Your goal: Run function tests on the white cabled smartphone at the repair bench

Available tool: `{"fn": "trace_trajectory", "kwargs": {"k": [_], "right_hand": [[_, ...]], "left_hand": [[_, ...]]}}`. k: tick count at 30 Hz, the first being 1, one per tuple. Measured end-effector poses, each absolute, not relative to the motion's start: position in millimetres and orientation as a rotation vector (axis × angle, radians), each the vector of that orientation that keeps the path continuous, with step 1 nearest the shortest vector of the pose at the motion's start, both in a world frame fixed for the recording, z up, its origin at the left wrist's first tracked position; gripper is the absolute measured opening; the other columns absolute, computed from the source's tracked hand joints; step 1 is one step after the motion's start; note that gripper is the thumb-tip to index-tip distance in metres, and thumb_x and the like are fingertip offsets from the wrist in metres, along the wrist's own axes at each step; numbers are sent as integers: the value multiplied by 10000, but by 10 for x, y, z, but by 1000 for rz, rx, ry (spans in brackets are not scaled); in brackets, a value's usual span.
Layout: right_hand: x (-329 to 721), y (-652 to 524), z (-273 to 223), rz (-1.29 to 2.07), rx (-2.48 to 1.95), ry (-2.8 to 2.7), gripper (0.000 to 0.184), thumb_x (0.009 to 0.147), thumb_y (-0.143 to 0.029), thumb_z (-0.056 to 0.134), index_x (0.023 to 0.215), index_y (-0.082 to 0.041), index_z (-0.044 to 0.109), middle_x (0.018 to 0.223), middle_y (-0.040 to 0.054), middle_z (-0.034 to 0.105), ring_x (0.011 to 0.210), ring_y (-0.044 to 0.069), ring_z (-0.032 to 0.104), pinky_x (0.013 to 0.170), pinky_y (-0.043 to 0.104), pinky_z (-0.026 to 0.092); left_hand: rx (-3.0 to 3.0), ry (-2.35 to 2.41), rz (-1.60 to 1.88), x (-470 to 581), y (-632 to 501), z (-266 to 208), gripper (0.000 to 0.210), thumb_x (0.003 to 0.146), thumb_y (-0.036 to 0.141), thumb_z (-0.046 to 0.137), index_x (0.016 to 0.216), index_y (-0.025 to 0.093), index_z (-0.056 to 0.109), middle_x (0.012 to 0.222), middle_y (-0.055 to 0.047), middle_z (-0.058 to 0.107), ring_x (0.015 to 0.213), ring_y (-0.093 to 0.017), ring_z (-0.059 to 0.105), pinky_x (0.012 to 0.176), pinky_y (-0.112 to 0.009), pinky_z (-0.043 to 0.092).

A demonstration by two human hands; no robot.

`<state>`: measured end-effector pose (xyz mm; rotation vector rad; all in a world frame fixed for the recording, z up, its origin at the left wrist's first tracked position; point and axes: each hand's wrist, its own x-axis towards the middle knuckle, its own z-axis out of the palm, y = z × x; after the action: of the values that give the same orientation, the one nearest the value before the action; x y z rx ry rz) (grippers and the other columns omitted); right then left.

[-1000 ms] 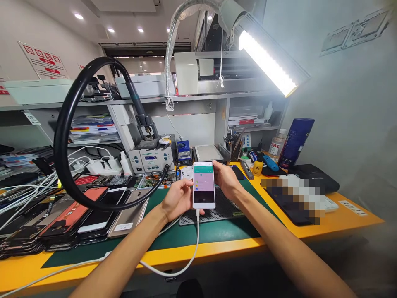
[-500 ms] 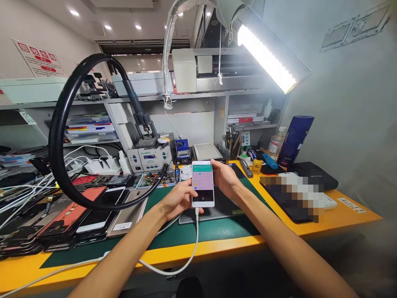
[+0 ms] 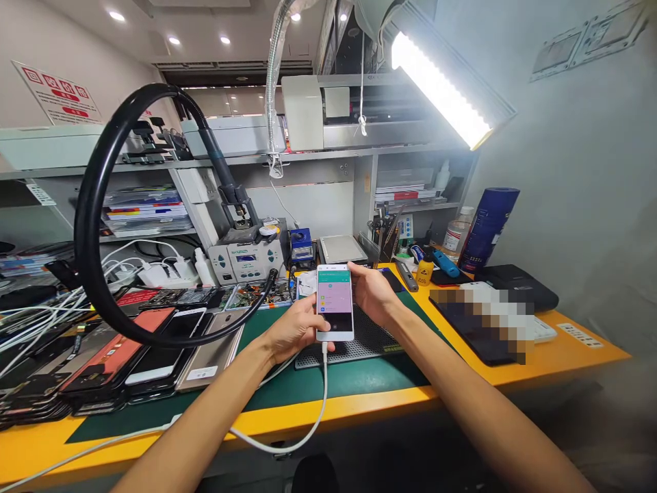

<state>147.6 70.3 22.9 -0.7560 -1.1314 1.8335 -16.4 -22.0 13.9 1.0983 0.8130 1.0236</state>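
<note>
A white smartphone (image 3: 335, 301) is held upright above the dark perforated mat (image 3: 369, 340). Its screen is lit, with a green bar on top, a pinkish area and a black strip below. My left hand (image 3: 298, 324) is closed round the phone's lower left side, the thumb on the bottom of the screen. My right hand (image 3: 374, 294) grips the upper right edge, its fingers partly hidden behind the phone. A white charging cable (image 3: 324, 390) is plugged into the phone's bottom and loops down past the bench edge.
Stacked phones (image 3: 164, 349) lie on the left under a black hose (image 3: 85, 226) leading to a hot-air station (image 3: 251, 259). A tray of small parts (image 3: 256, 294) sits behind my left hand. On the right are a yellow bottle (image 3: 423, 272) and a dark tablet-like slab (image 3: 467, 335). A bright lamp (image 3: 441, 89) hangs above.
My left thumb has slid slightly right and down along the bottom of the screen. The view has shifted a little; both hands keep hold of the phone.
</note>
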Motion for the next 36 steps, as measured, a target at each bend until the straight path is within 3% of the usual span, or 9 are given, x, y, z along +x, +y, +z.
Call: {"fn": "trace_trajectory", "kwargs": {"k": [10, 16, 26, 36], "right_hand": [[1456, 662, 267, 1825, -790, -1080, 304, 972, -365, 516, 809, -188, 702, 776, 44, 758, 708, 183, 642, 715, 300, 474], [1461, 669, 263, 1816, -780, -1094, 285, 957, -365, 526, 822, -189, 704, 795, 45, 764, 741, 197, 656, 741, 314, 477], [1467, 656, 273, 1839, -768, -1076, 304, 989, -361, 510, 830, -194, 708, 809, 36, 762, 725, 182, 639, 717, 297, 458], [1481, 651, 280, 1863, -732, -1101, 335, 997, -350, 489, 848, -177, 733, 773, 52, 765, 710, 191, 649, 730, 307, 469]], "left_hand": [[1166, 890, 1046, -116, -207, 69, 468, 673, 109, 756, 1098, 172, 571, 997, -50, 621, 704, -140, 609, 498, -252, 521], [1119, 843, 1055, -105, -229, 122, 487, 660, 97, 723, 1122, 181, 595, 1075, -65, 634, 716, -143, 613, 544, -293, 573], [1012, 774, 1046, -167, -184, 96, 468, 720, 99, 600, 1180, 176, 628, 1015, -58, 636, 746, -202, 650, 581, -397, 629], [1064, 801, 1030, -167, -188, 100, 405, 709, 88, 627, 1107, 158, 608, 1116, -103, 671, 781, -198, 652, 559, -354, 619]]}}
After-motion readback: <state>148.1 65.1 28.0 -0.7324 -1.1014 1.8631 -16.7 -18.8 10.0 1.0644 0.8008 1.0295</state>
